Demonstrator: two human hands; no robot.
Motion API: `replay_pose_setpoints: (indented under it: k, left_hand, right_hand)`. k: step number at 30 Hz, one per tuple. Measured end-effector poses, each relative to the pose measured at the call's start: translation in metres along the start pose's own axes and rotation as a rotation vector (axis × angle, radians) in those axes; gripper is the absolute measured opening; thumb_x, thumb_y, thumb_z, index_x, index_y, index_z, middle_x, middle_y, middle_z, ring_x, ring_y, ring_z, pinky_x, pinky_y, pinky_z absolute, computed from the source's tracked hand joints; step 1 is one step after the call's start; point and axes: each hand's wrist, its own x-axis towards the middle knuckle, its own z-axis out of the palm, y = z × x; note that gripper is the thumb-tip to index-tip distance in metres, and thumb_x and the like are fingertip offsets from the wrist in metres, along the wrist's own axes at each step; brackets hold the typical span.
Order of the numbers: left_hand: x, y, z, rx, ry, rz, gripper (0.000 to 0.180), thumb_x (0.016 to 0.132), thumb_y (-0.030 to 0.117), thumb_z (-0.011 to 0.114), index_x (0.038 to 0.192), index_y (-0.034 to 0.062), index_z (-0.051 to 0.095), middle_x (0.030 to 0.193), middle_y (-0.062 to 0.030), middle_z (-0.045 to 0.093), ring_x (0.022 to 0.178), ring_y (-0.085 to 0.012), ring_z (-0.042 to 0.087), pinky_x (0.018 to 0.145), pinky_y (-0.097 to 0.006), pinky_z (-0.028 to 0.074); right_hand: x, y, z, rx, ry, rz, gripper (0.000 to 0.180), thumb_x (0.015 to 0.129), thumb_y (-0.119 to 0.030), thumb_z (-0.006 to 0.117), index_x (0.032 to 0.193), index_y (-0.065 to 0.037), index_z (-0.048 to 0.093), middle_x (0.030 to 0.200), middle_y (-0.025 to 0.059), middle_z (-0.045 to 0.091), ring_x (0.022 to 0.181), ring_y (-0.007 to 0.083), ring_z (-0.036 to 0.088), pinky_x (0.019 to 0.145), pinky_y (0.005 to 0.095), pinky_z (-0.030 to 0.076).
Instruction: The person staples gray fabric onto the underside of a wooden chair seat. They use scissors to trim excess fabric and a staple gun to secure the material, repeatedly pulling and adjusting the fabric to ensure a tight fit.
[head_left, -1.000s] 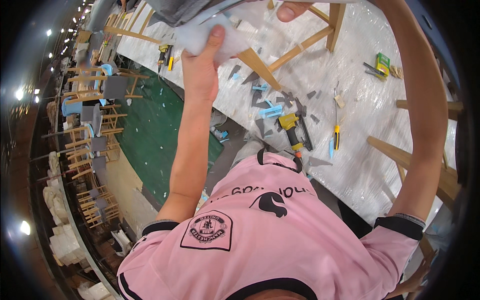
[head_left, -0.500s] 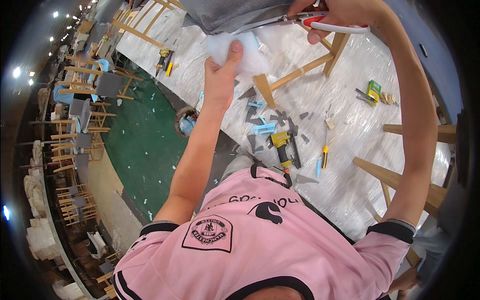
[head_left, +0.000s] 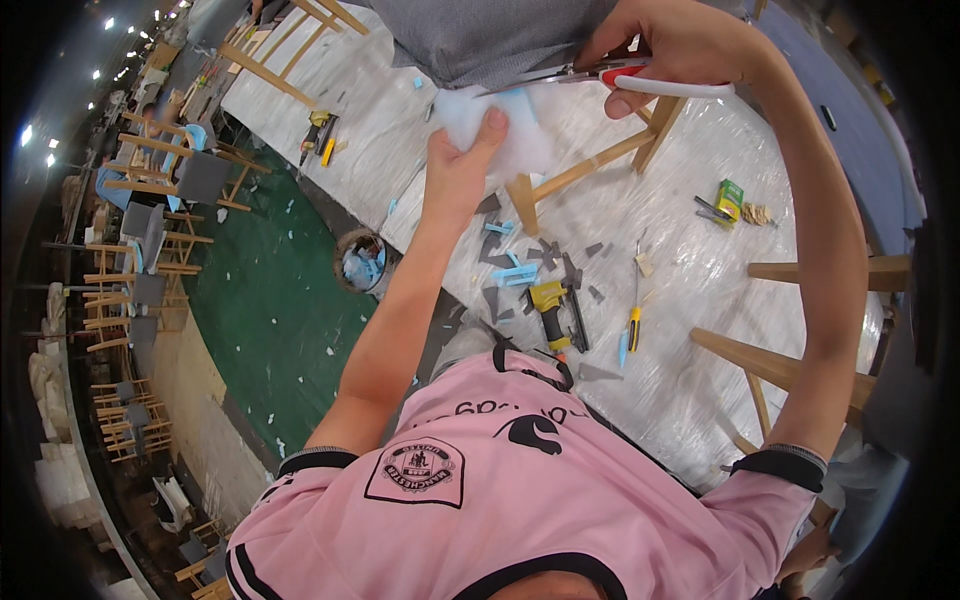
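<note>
Above the plastic-wrapped table, my left hand (head_left: pixel 462 165) is closed on a tuft of white fluffy batting (head_left: pixel 525 140), its thumb on top. The batting lies just under the edge of a grey fabric chair part (head_left: pixel 490 40) at the top. My right hand (head_left: pixel 680 50) grips scissors (head_left: pixel 665 84) with red and white handles. Their blades point left along the fabric's lower edge, over the batting. Whether the blade tips touch the batting I cannot tell. Wooden chair legs (head_left: pixel 590 168) stand below and right of the scissors.
A yellow-black staple gun (head_left: pixel 552 312), grey and blue scraps (head_left: pixel 515 275), and a yellow-handled tool (head_left: pixel 634 328) lie on the table (head_left: pixel 690 290). A green box (head_left: pixel 730 200) sits to the right. More wooden legs (head_left: pixel 745 350) jut in. A scrap bin (head_left: pixel 365 265) stands beside the green floor (head_left: pixel 260 320).
The scissors and both hands sit slightly lower in the picture, with the left hand a little further right. The grey fabric part also shows lower, and the view has shifted slightly.
</note>
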Motion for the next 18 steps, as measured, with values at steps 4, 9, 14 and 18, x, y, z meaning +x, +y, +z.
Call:
replay_pose_setpoints:
  k: [4,9,14,18]
  left_hand:
    - [-0.002,0.003,-0.001,0.014,-0.006,0.024,0.042,0.096,0.042,0.075,0.106,0.0012,0.074,0.097,-0.0025,0.073,0.089,-0.009,0.063,0.082,-0.027,0.05]
    - [-0.002,0.006,0.002,0.008,-0.043,0.048,0.042,0.096,0.041,0.075,0.109,0.0008,0.073,0.1,-0.0038,0.073,0.09,-0.0105,0.064,0.083,-0.027,0.05]
    - [-0.003,0.001,0.004,-0.023,-0.005,0.019,0.046,0.094,0.041,0.077,0.112,-0.001,0.072,0.103,-0.0054,0.074,0.091,-0.0117,0.066,0.084,-0.028,0.052]
    - [-0.007,-0.001,-0.002,0.004,-0.006,-0.009,0.046,0.094,0.041,0.078,0.111,-0.0017,0.072,0.103,-0.0062,0.075,0.091,-0.0121,0.068,0.084,-0.029,0.053]
  right_hand:
    - [0.0,0.01,0.009,0.022,0.056,-0.071,0.055,0.081,-0.041,0.086,0.116,0.0,0.074,0.106,0.0154,0.077,0.099,0.0258,0.073,0.09,0.036,0.055]
    - [-0.001,0.004,0.016,0.01,0.113,-0.08,0.054,0.081,-0.041,0.086,0.114,0.0,0.074,0.105,0.0158,0.077,0.096,0.0262,0.073,0.088,0.036,0.056]
    - [0.002,-0.003,0.013,-0.017,0.086,-0.035,0.053,0.079,-0.041,0.088,0.111,0.001,0.076,0.099,0.0169,0.077,0.092,0.0265,0.074,0.083,0.0369,0.056]
    - [0.003,-0.008,0.012,0.004,0.015,0.037,0.062,0.081,-0.047,0.084,0.118,0.002,0.073,0.108,0.0192,0.075,0.1,0.0296,0.071,0.088,0.0373,0.055]
